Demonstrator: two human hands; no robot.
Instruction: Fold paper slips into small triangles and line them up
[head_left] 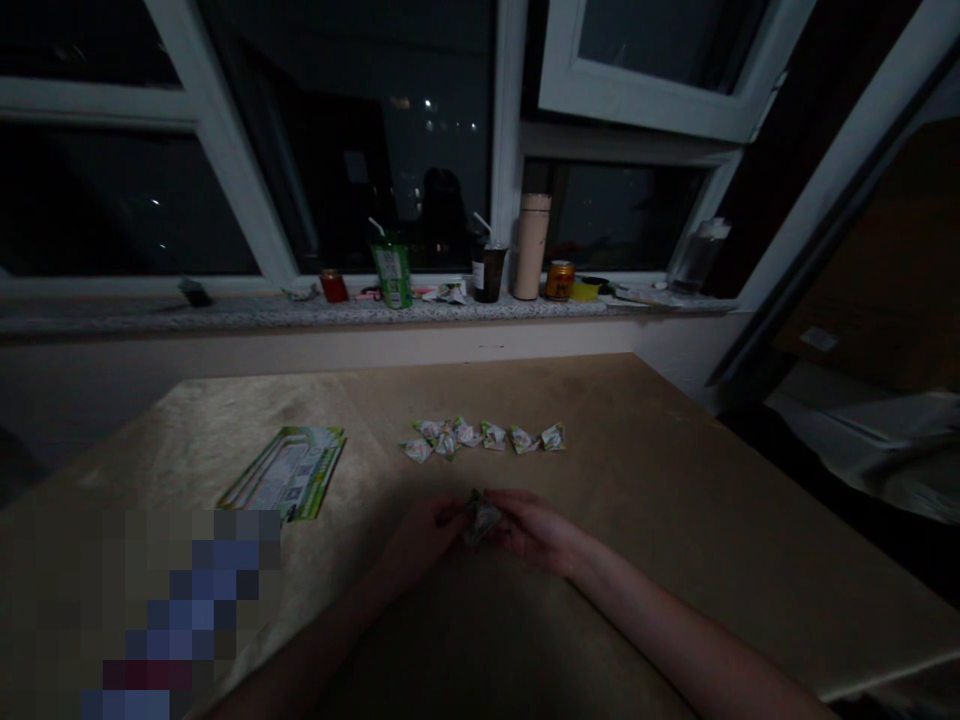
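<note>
Above the near middle of the table, a small piece of folded printed paper (481, 518) is pinched between my two hands. My left hand (426, 535) grips its left side with thumb and fingers. Closed on the right side is my right hand (541, 530), fingers pointing left. Just beyond the hands lies a loose row of several folded paper pieces (493, 436), white and green with pointed corners. To the left rests a fanned stack of green-and-white printed leaflets (300, 472). Dim light hides the finer folds of the held paper.
A brown cloth-like cover (637, 480) spreads over the table. On the stone windowsill (442, 312) stand a green cup with a straw (392, 272), a dark drink cup (490, 270), a pink flask (532, 248), an orange can (560, 281) and a red jar (333, 286). A blurred patch covers the lower left.
</note>
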